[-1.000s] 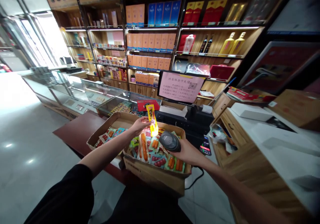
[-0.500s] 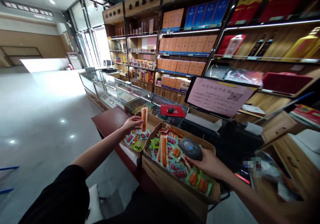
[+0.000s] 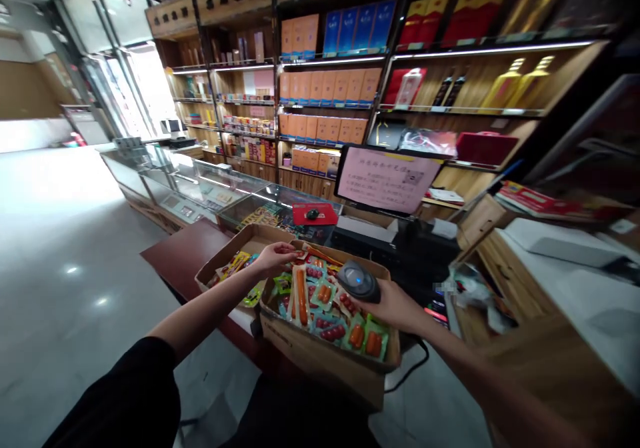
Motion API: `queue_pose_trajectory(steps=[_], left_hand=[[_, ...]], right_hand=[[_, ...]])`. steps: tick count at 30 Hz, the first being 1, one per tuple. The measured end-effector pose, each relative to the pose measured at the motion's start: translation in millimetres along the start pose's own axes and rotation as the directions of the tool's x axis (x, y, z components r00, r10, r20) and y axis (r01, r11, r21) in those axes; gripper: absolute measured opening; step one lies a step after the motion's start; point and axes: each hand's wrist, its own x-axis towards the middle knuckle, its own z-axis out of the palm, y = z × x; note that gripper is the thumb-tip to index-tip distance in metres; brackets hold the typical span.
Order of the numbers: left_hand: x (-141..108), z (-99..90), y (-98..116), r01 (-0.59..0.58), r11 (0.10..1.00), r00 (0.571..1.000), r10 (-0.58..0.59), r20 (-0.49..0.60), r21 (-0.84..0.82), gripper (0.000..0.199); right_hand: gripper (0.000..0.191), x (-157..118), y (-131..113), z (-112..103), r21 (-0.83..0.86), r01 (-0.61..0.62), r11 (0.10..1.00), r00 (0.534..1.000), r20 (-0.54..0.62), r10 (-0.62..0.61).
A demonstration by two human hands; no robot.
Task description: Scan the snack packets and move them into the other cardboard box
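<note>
Closest to me: cardboard box (image 3: 320,355) full of snack packs (image 3: 333,330), incl. a long sausage pack (image 3: 301,295) nr its L side. My R grip (image 3: 393,305) is wrapped round a dark scanner (image 3: 356,280), blue light on top, held just above the packs; a black cable (image 3: 413,371) loops out below, R of the box. My L grip (image 3: 275,259) is at the box's far L corner, fingertips curled by the packs; can't tell if they're pinching one, too small & blurry. Just L, 2nd box (image 3: 250,243) w/ fewer packs, mostly yellow & green; red-brown bench (image 3: 180,255) shows beyond its L side. Further: red mat (image 3: 327,217) w/ a mouse (image 3: 313,214), monitor w/ pink sheet (image 3: 385,178) over it, glass cases (image 3: 220,188) to the L. Back wall: shelves w/ orange boxes (image 3: 330,87), blue boxes (image 3: 361,28) & gold bottles (image 3: 535,85).
</note>
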Motion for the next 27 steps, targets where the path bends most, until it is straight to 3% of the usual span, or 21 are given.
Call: queue_pose_trajectory(steps=[5,8,11,15,19,27], left_hand=[[32,45.6,-11,0.23,0.969,0.972,-0.223,0.08,-0.086,0.04],[58,71.2,-18,0.369,0.905,0.923,-0.383,-0.032,-0.211,0.034],[84,93.0,-24,0.422,0.859,0.873,-0.471,-0.127,-0.291,0.034],[106,109.5,-28,0.432,0.849,0.856,-0.492,-0.158,-0.304,0.044],[112,113.8,-32,0.446,0.845,0.848,-0.504,-0.162,-0.294,0.048],[98,114.4,-30,0.34,0.916,0.919,-0.371,-0.131,-0.214,0.028]], right_hand=[[0.048,-17,-1,-10,0.007,-0.056,0.998,0.998,-0.01,0.056],[0.043,-25,-2,-15,0.017,-0.046,0.999,0.998,-0.049,0.047],[0.041,-32,0,-18,0.021,-0.05,0.999,0.996,-0.07,0.051],[0.042,-39,8,-20,0.017,-0.103,0.995,0.99,-0.095,0.104],[0.043,-41,16,-20,0.038,-0.117,0.992,0.985,-0.124,0.12],[0.043,-44,19,-19,0.039,-0.124,0.992,0.985,-0.118,0.128]])
